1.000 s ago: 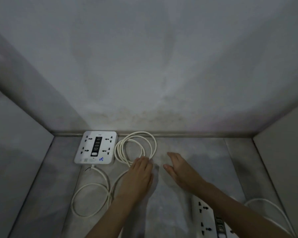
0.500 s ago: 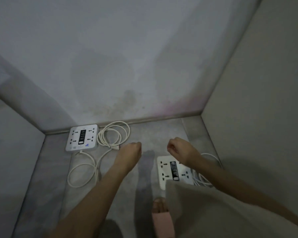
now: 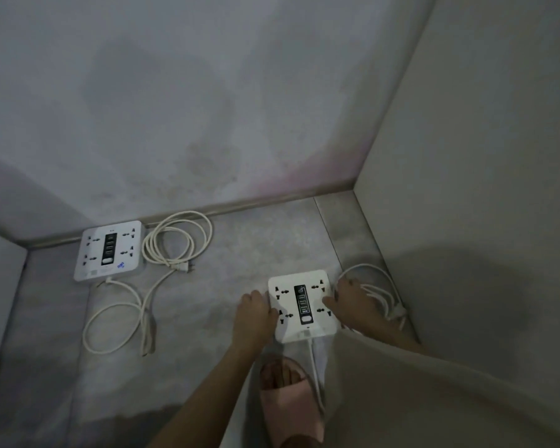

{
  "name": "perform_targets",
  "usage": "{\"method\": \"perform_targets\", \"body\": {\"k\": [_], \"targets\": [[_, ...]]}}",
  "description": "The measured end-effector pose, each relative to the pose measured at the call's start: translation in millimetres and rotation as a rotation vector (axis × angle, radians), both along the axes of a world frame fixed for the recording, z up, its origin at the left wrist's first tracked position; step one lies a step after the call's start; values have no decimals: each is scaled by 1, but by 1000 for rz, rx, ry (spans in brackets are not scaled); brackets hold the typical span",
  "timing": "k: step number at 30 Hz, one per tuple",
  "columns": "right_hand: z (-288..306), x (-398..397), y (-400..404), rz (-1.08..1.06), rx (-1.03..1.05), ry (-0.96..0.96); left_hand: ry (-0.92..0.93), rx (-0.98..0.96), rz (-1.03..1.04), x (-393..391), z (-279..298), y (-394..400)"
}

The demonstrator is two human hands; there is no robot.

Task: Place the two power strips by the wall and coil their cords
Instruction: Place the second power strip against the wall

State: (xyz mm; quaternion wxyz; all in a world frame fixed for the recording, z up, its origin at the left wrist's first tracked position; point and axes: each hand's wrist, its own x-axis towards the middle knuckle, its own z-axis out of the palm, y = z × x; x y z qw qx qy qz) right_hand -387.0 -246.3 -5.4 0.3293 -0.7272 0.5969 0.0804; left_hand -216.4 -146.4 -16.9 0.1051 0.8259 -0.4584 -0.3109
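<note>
The near strip lies flat on the floor, well short of the wall, and the left hand and right hand clasp its opposite edges, fingers curled close together over each rim, probably so it can be lifted or slid level toward the skirting. The far strip already sits against the wall with part of its cord looped beside it, the rest trailing loose. The near strip's cord lies bunched in the corner just behind the right hand, seemingly left for coiling later.
</note>
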Motion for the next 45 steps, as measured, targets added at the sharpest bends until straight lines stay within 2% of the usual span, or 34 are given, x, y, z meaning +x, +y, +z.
{"method": "perform_targets", "body": {"k": [3, 7, 12, 16, 21, 24, 30, 36, 45], "targets": [[-17, 2, 4, -94, 103, -30, 156, 64, 65, -7, -17, 3], [-29, 6, 7, -157, 93, -34, 356, 20, 232, -17, -25, 1], [-31, 16, 12, -210, 80, -43, 395, -53, 294, -19, -23, -4], [-19, 25, -3, -403, 47, -223, 452, -121, 368, -14, -21, -14], [-4, 50, -54, -451, -17, -378, 557, -318, 471, 4, -5, -54], [1, 68, -88, -428, -69, -410, 576, -361, 482, 25, 2, -89], [-22, 108, -135, -435, -16, -491, 549, -352, 510, 66, -14, -133], [-49, 119, -147, -435, 12, -513, 500, -305, 527, 85, -40, -153], [-51, 133, -156, -362, 84, -593, 476, -266, 564, 103, -48, -162]]}}
